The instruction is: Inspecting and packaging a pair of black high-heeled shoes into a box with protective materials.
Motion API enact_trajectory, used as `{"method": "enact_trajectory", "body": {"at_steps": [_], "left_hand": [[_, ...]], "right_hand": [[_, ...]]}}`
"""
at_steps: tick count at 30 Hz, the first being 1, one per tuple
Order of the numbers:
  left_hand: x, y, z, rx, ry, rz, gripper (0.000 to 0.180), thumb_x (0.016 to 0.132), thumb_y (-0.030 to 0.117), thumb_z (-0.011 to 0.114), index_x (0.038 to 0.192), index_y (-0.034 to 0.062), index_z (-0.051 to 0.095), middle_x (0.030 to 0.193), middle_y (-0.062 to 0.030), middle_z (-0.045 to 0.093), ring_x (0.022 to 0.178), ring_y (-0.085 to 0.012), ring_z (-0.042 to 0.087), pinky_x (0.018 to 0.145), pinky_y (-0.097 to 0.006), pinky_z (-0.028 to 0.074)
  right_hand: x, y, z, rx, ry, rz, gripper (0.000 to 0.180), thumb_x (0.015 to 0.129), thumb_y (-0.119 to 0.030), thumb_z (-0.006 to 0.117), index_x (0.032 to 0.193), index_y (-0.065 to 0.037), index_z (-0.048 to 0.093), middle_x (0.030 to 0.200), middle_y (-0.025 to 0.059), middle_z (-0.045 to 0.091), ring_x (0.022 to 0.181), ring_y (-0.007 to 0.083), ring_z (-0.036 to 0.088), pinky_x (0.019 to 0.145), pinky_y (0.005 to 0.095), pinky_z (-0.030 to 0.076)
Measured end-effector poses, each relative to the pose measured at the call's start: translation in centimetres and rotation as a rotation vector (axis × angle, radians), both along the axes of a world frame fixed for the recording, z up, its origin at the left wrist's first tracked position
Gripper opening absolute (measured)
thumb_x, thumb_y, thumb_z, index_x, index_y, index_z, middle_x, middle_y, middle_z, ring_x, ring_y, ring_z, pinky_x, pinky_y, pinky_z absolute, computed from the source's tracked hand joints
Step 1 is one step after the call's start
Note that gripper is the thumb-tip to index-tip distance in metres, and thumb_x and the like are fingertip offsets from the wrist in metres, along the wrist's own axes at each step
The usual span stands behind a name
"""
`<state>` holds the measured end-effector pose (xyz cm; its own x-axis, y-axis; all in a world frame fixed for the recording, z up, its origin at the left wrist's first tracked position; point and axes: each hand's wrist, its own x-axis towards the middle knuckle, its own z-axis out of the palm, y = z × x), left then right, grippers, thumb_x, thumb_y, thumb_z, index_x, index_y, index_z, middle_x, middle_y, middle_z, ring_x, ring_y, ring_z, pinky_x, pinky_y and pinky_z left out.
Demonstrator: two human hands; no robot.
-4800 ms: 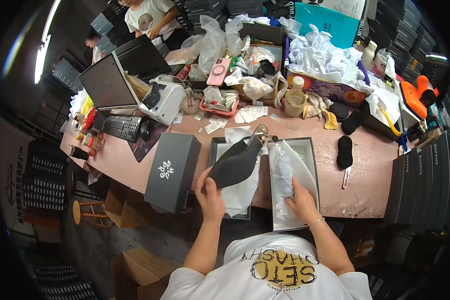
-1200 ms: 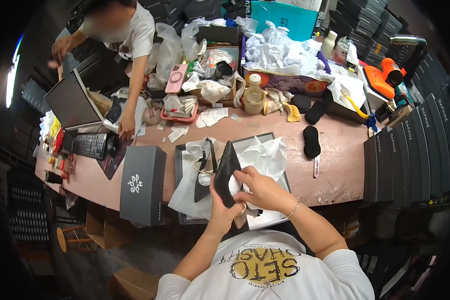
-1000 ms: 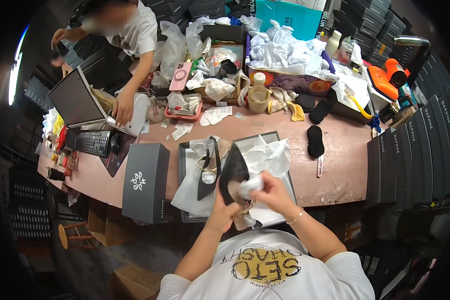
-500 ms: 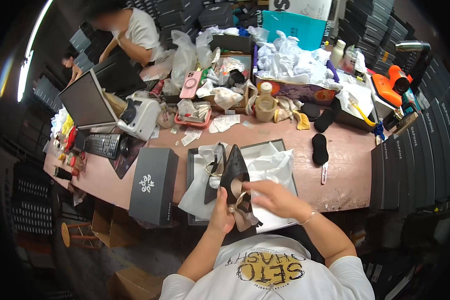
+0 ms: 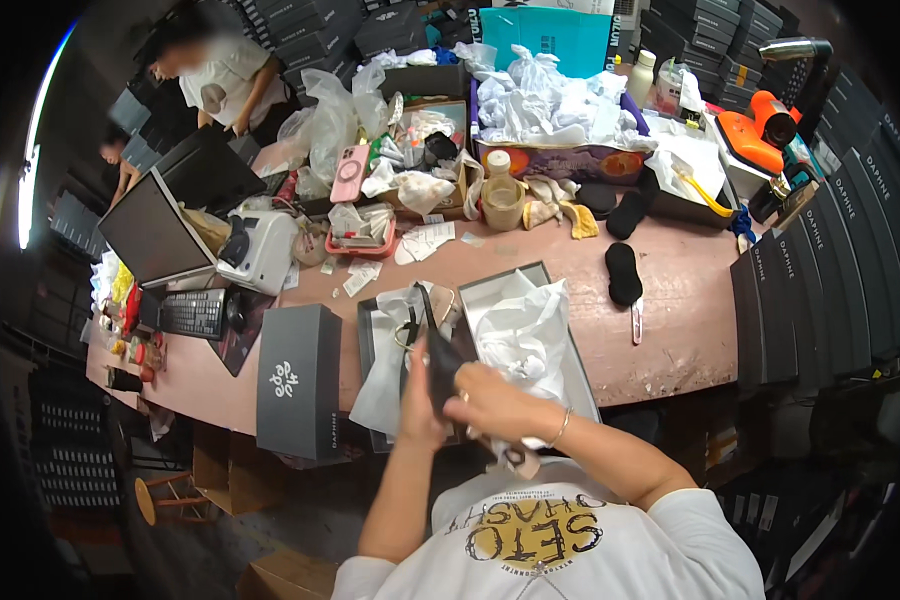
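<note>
A black pointed shoe (image 5: pixel 444 362) is upright between my hands, its toe pointing away from me. My left hand (image 5: pixel 423 403) grips it along its left side. On its other side, my right hand (image 5: pixel 495 402) closes around its rear part, and the strap and heel beneath are mostly hidden. Just beyond, the open shoe box (image 5: pixel 367 335) holds white tissue paper (image 5: pixel 377 375) and what looks like a second dark shoe (image 5: pixel 410 320) with a gold ring. A second grey tray (image 5: pixel 567 395), to the right, contains crumpled white paper (image 5: pixel 520 335).
A closed dark grey shoe box (image 5: pixel 300 380) stands at the left, near the keyboard (image 5: pixel 195 313). Black pads (image 5: pixel 623 275) lie to the right. Stacked shoe boxes (image 5: pixel 820 290) border the right end. A jar (image 5: pixel 503 195) and a paper-filled carton (image 5: pixel 570 160) stand behind.
The shoe has been turned on its side and drawn slightly left. My right hand has moved from its strap onto its body. The view has shifted, and the co-worker at the back has changed posture.
</note>
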<state>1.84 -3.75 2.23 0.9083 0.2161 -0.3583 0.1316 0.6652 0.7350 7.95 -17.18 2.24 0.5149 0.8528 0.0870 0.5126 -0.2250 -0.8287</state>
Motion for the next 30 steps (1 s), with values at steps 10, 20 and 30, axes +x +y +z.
{"method": "enact_trajectory", "body": {"at_steps": [10, 20, 30], "left_hand": [[-0.2, 1.6, -0.5, 0.172, 0.032, 0.131, 0.034, 0.1, 0.032, 0.045, 0.128, 0.0128, 0.042, 0.093, -0.009, 0.058, 0.08, -0.0202, 0.062, 0.074, -0.034, 0.053], [0.4, -0.1, -1.6, 0.015, -0.141, -0.095, 0.04, 0.1, 0.027, 0.044, 0.135, 0.0087, 0.034, 0.101, -0.0145, 0.058, 0.093, -0.0251, 0.062, 0.08, -0.041, 0.055], [1.1, -1.9, -1.6, -0.035, -0.024, -0.141, 0.035, 0.101, 0.032, 0.044, 0.129, 0.0117, 0.043, 0.112, -0.0062, 0.057, 0.102, -0.0165, 0.058, 0.088, -0.031, 0.048]], "right_hand": [[-2.5, 2.2, -0.1, -0.002, 0.038, 0.081, 0.055, 0.095, -0.045, 0.045, 0.097, 0.009, 0.051, 0.103, 0.0262, 0.049, 0.104, 0.0417, 0.045, 0.104, 0.0508, 0.027], [-5.3, -7.3, 0.3, 0.224, -0.118, -0.097, 0.053, 0.094, -0.042, 0.047, 0.122, 0.002, 0.053, 0.135, 0.0276, 0.04, 0.129, 0.0436, 0.035, 0.11, 0.051, 0.022], [-1.6, -2.8, -1.8, -0.007, -0.009, -0.141, 0.059, 0.091, -0.049, 0.05, 0.086, 0.009, 0.06, 0.154, 0.03, -0.006, 0.143, 0.0464, -0.005, 0.109, 0.0635, 0.003]]}}
